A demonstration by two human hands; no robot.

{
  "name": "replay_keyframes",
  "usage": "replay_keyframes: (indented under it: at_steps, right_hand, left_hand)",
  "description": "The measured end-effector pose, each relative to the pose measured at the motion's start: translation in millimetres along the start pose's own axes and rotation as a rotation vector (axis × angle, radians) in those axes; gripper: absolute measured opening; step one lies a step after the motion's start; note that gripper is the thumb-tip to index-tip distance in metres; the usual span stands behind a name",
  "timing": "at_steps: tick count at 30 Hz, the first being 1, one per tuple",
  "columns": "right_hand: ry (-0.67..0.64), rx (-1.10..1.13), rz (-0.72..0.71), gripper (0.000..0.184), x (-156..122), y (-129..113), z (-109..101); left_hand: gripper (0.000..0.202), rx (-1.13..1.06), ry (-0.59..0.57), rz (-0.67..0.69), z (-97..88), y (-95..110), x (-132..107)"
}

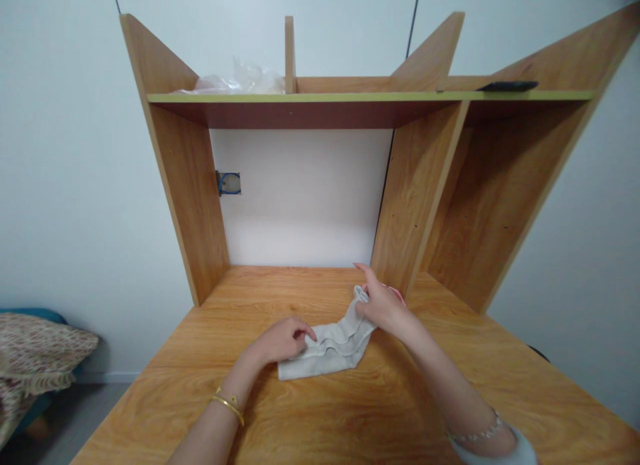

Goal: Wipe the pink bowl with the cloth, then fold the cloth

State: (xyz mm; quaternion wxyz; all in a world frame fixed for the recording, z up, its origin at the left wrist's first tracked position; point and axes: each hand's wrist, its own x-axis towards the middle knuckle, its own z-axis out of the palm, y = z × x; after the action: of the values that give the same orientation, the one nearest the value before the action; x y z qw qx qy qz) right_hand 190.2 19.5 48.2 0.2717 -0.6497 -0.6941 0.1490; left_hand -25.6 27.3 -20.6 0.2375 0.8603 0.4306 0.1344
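Note:
A light grey cloth [330, 358] lies in loose folds on the wooden desk [310, 418]. My left hand [283, 339] is closed at its left part, thumb and fingers pinching the upper edge. The cloth's right end bends up and away toward the back, where my right hand [383, 308] grips it with the thumb in front and the index finger stretched out. The other fingers of that hand are partly hidden. A pink thing [396, 293] shows just behind my right hand; most of it is covered, so its kind is unclear.
A wooden shelf unit [433, 185] rises at the back of the desk. Clear plastic wrapping [240, 78] and a flat dark object [507, 86] lie on its upper shelf. An uncovered wall socket box [230, 183] is at the back left. A patterned fabric [43, 348] hangs at far left.

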Motion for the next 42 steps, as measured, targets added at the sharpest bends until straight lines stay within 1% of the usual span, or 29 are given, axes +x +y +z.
replay_keyframes:
  at_steps: [2, 4, 5, 8, 10, 11, 13, 17, 19, 21, 22, 24, 26, 27, 30, 33, 35, 37, 40, 42]
  right_hand:
    - [-0.022, 0.026, -0.116, 0.079, -3.6, -22.9, 15.1]
    - [-0.06, 0.074, -0.221, 0.08, -7.0, -42.3, 34.4]
    - [-0.085, 0.092, -0.252, 0.081, -8.4, -50.0, 44.6]
    - [-0.159, 0.091, -0.263, 0.079, -11.6, -65.3, 72.7]
    - [-0.19, 0.081, -0.263, 0.079, -13.7, -70.2, 87.9]
    - [-0.204, 0.082, -0.265, 0.078, -14.9, -71.5, 94.6]
    - [-0.226, 0.101, -0.264, 0.077, -17.4, -72.4, 107.0]
    - [-0.296, 0.177, -0.27, 0.077, -21.0, -70.5, 123.9]
    - [-0.354, 0.205, -0.269, 0.071, -20.5, -68.4, 123.7]
    - [-0.375, 0.213, -0.276, 0.057, -17.4, -64.2, 115.7]
    - [-0.357, 0.206, -0.282, 0.049, -14.9, -60.7, 109.2]
    - [-0.241, 0.164, -0.292, 0.039, -8.3, -50.1, 93.3]
    - [-0.139, 0.092, -0.263, 0.035, -1.3, -35.2, 77.1]
    - [-0.13, 0.061, -0.222, 0.035, 1.7, -26.7, 70.2]
    - [-0.236, 0.052, -0.091, 0.037, 6.9, -1.8, 57.1]
    - [-0.354, 0.081, -0.021, 0.04, 7.7, 15.6, 55.7]
    - [-0.42, 0.11, 0.016, 0.039, 8.1, 21.7, 58.6]
    - [-0.45, 0.144, 0.03, 0.037, 9.4, 24.5, 62.0]
    - [-0.445, 0.19, 0.012, 0.038, 12.2, 26.1, 65.7]
    - [-0.435, 0.21, 0.004, 0.04, 13.5, 27.5, 67.3]
  left_hand:
    - [0.037, -0.046, 0.003, -0.025, 1.7, 2.0, 0.9]
    - [0.034, -0.075, 0.051, -0.118, -0.6, 2.8, 0.8]
    - [0.032, -0.074, 0.095, -0.182, -3.1, 2.1, 0.5]
    - [0.03, -0.011, 0.28, -0.388, -13.0, -5.5, -2.2]
    - [0.032, 0.049, 0.367, -0.526, -18.1, -12.8, -4.5]
    - [0.031, 0.073, 0.382, -0.58, -19.3, -16.2, -5.4]
    - [0.028, 0.107, 0.368, -0.641, -18.8, -21.2, -6.1]
    - [0.025, 0.144, 0.303, -0.656, -13.0, -23.5, -4.7]
    - [0.025, 0.163, 0.293, -0.66, -12.6, -22.4, -4.7]
    - [0.027, 0.19, 0.304, -0.673, -14.8, -20.2, -5.8]
    - [0.029, 0.206, 0.316, -0.681, -16.5, -18.6, -6.6]
    - [0.032, 0.237, 0.347, -0.689, -19.9, -14.1, -7.9]
    - [0.034, 0.256, 0.366, -0.671, -21.9, -8.5, -8.1]
    - [0.033, 0.261, 0.368, -0.653, -22.2, -5.7, -7.8]
    - [0.03, 0.265, 0.354, -0.606, -20.9, 0.0, -6.6]
    - [0.027, 0.266, 0.357, -0.628, -20.1, -0.8, -7.1]
    - [0.027, 0.259, 0.373, -0.654, -21.0, -3.9, -8.1]
    - [0.027, 0.235, 0.382, -0.642, -21.6, -6.6, -8.4]
    - [0.028, 0.17, 0.368, -0.544, -18.9, -8.0, -6.7]
    - [0.03, 0.114, 0.344, -0.449, -14.8, -8.1, -5.1]
